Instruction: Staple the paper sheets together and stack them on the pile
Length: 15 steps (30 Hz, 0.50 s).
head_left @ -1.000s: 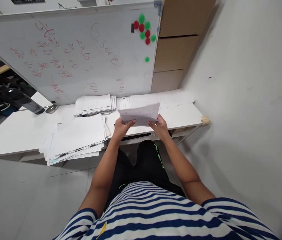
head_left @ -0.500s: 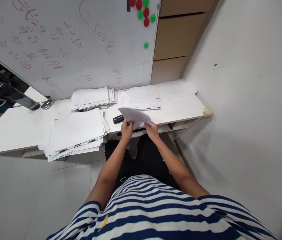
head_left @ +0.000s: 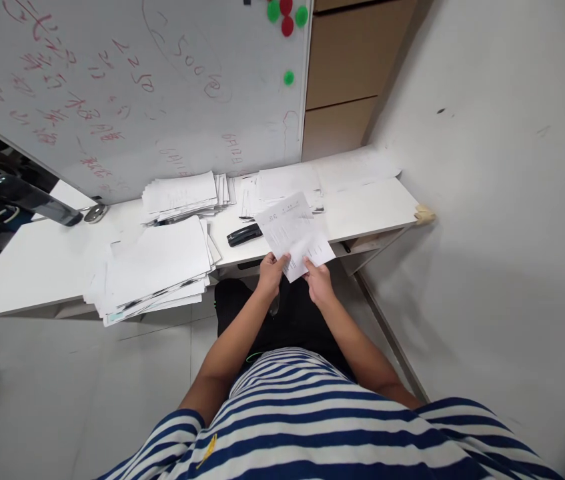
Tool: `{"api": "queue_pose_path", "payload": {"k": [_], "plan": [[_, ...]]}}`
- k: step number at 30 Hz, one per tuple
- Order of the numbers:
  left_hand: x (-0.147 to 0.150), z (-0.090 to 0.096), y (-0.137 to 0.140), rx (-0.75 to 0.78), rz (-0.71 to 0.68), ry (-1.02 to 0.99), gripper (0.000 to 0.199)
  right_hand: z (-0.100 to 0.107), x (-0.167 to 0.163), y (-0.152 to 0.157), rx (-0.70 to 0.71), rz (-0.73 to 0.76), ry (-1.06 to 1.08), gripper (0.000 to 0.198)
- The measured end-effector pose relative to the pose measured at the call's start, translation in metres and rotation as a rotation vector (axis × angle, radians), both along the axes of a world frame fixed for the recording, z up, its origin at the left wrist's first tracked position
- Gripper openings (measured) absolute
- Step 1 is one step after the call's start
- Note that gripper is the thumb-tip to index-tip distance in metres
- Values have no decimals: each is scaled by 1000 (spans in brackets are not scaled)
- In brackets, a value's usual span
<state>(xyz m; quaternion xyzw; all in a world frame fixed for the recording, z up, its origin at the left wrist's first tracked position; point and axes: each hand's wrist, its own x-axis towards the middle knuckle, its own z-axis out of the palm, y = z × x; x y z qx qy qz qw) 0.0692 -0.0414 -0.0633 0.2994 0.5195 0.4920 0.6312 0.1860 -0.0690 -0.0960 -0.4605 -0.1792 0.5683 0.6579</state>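
Two hands grasp printed paper at the front edge of a white desk. The left hand pinches its lower left part, thumb uppermost; the right hand pinches it at the lower right in the same manner. A black stapler lies on the desk just left of the paper. Farther left, a large paper stack overhangs the desk's front edge. Behind, a rear paper pile lies near a whiteboard bearing red handwriting and round magnets.
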Motion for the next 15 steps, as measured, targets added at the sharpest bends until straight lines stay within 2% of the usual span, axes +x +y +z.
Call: {"api": "queue_pose_path", "payload": {"k": [3,6,8,11,13,15], "plan": [[1,-3,-11,-40,-26,29,42,-14,14,-9,-62,-61,-100,38],[-20,7,1,83,39,208,42,-29,41,-18,-111,-182,-190,33],[-41,18,21,259,96,433,42,-35,59,-24,-128,-235,-246,32],[-73,27,58,533,83,979,46,-36,76,-34,-154,-235,-284,32],[-90,23,80,542,50,1285,53,-33,78,-39,-163,-222,-294,32],[-102,12,95,488,-77,1408,44,-27,77,-42,-163,-193,-292,31]]}}
